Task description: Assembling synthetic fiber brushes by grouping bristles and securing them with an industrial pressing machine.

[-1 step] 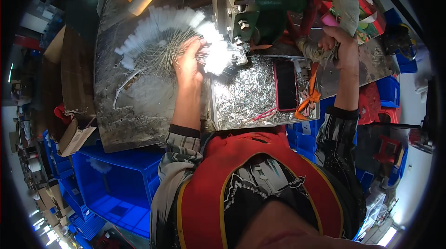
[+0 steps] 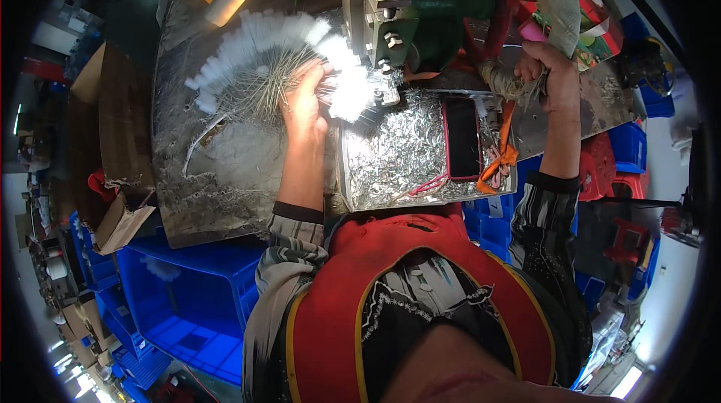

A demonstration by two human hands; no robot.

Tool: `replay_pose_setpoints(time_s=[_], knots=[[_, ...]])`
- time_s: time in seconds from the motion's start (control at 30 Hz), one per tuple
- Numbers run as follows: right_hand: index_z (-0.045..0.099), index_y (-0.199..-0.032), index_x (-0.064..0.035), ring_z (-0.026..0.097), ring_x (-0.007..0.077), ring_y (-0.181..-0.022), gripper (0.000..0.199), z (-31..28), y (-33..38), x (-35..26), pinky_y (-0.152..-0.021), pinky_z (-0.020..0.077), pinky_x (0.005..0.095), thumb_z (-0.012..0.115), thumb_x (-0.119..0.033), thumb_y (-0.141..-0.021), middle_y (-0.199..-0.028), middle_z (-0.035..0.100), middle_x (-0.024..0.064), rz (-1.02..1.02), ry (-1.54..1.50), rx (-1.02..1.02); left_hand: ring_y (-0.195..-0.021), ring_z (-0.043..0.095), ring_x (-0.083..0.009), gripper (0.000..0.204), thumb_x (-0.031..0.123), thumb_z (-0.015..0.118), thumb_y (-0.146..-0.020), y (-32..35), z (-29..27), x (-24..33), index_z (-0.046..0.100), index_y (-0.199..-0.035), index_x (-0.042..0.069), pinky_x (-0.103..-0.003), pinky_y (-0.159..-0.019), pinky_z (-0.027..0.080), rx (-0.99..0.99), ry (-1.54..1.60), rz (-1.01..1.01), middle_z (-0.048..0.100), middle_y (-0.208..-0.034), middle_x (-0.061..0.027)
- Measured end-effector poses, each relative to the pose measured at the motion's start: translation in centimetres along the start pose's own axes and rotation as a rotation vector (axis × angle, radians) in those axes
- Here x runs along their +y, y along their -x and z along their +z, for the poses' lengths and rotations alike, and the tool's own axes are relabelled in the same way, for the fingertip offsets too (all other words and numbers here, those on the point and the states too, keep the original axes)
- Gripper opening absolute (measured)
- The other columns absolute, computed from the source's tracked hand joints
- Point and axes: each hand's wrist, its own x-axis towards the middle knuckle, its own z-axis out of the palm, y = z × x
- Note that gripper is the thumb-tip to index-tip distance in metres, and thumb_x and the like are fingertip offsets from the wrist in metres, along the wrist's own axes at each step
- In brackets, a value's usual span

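Your left hand [image 2: 305, 106] is half curled among thin metal stems [image 2: 274, 87] with white, tufted ends, fanned across the worn surface [image 2: 233, 185] left of the green machine [image 2: 439, 27]; its fingers are partly hidden, so their grip can't be told. Your right hand [image 2: 557, 76] closes around a lever [image 2: 499, 81] wrapped in frayed, pale material. Silvery, curly scraps [image 2: 390, 151] fill a shallow tray [image 2: 428, 201].
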Motion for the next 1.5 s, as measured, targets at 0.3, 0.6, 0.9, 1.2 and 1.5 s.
replay_pose_setpoints(time_s=[0.3,0.6,0.9,1.2,1.5], knots=[[0.051,-0.060,0.0009,0.048,0.0166,-0.047,0.012,0.2,0.2,7.0,-0.056,0.0424,0.0315,0.054,-0.005,-0.070,-0.049,0.046,0.0064,-0.405,-0.081,-0.063,-0.064,0.060,-0.0183,0.023,0.004,0.057,-0.076,0.0,0.2,0.5,0.054,-0.097,-0.005,-0.027,-0.058,0.050,-0.021,0.033,-0.031,0.063,-0.083,-0.0160],[0.048,-0.054,-0.0014,0.043,0.0172,-0.045,0.018,1.0,0.9,1.0,-0.053,0.0398,0.0315,0.053,-0.006,-0.071,-0.046,0.037,0.0038,-0.066,0.009,0.058,-0.068,0.059,-0.0215,0.021,0.003,0.058,-0.077,-0.6,-0.9,0.0,0.054,-0.096,-0.006,-0.029,-0.062,0.051,0.067,0.164,0.037,0.061,-0.086,-0.0178],[0.046,-0.053,-0.0019,0.043,0.0169,-0.045,0.020,0.3,0.8,2.3,-0.053,0.0400,0.0312,0.051,-0.007,-0.072,-0.047,0.038,0.0040,-0.139,0.042,0.063,-0.064,0.059,-0.0172,0.021,0.006,0.058,-0.078,-0.6,-0.5,-0.1,0.055,-0.097,-0.002,-0.025,-0.054,0.048,0.091,0.124,0.017,0.062,-0.086,-0.0149],[0.052,-0.062,0.0015,0.046,0.0171,-0.045,0.010,0.3,0.6,3.6,-0.053,0.0419,0.0311,0.056,-0.002,-0.070,-0.049,0.044,0.0058,-0.218,-0.084,-0.008,-0.064,0.060,-0.0171,0.022,0.007,0.058,-0.078,-0.5,-0.5,0.2,0.054,-0.098,-0.003,-0.024,-0.054,0.048,0.091,0.105,0.015,0.062,-0.087,-0.0148],[0.043,-0.052,-0.0038,0.043,0.0169,-0.046,0.022,0.5,0.7,3.6,-0.056,0.0411,0.0316,0.049,-0.004,-0.073,-0.047,0.039,0.0048,-0.222,0.053,0.000,-0.067,0.060,-0.0187,0.022,0.006,0.058,-0.078,-0.6,-0.5,0.6,0.054,-0.097,-0.003,-0.027,-0.060,0.050,0.053,0.081,-0.059,0.062,-0.086,-0.0156]])
